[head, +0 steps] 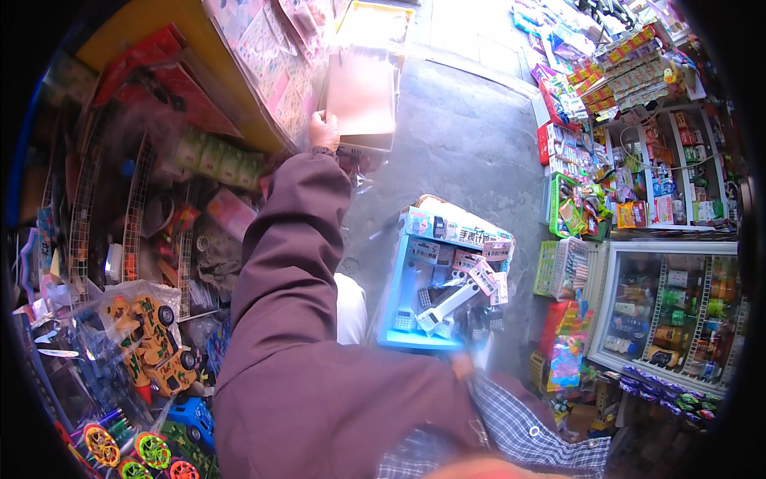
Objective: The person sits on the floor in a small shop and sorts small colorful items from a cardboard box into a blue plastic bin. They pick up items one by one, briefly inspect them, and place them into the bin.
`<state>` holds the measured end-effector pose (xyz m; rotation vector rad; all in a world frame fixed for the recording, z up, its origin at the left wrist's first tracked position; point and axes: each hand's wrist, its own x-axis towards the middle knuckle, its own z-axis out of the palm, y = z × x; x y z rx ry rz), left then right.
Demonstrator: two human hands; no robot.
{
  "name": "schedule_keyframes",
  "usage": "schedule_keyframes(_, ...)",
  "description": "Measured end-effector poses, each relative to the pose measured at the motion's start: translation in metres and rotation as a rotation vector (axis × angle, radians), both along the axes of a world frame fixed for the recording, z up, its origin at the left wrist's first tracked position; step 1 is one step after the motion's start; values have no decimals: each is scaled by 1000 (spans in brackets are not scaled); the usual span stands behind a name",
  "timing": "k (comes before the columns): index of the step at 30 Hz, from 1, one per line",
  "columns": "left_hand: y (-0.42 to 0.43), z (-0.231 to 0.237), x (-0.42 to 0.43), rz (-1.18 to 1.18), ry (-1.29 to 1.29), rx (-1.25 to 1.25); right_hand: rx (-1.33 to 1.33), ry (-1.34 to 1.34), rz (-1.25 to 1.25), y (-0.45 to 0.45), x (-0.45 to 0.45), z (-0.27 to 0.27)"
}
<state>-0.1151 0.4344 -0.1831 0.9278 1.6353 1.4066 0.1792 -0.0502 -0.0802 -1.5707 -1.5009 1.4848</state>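
Observation:
My left hand (325,129) reaches far forward, its fingers closed at the near left edge of a pale pinkish sheet or flap (361,96) lying over a box. In front of my body is a blue cardboard display box (390,287) of watch calculators, with several packaged pieces heaped inside; a white watch calculator (449,308) lies across them. A small, blurred part of my right hand (462,365) shows at the box's lower edge, gripping it; the rest is hidden by my sleeve and the checked cloth.
Racks on the left hold packaged toys, including a camouflage toy truck (161,353) and a blue toy car (192,419). On the right stand a green basket (556,206) of snacks, a white basket (559,269) and a glass-door drinks fridge (604,299). Grey concrete floor (467,138) runs between.

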Motion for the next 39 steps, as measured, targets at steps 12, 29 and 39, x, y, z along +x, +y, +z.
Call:
schedule_keyframes(12, -215, 23, -104, -314, -499, -172, 0, 67, -51, 26, -19, 43)
schedule_keyframes(29, -247, -13, -161, 425, 538, -98, 25, 98, -63, 19, -15, 32)
schedule_keyframes(39, -163, 58, -24, -222, 587, 184, -68, 111, -67, 16, -10, 25)
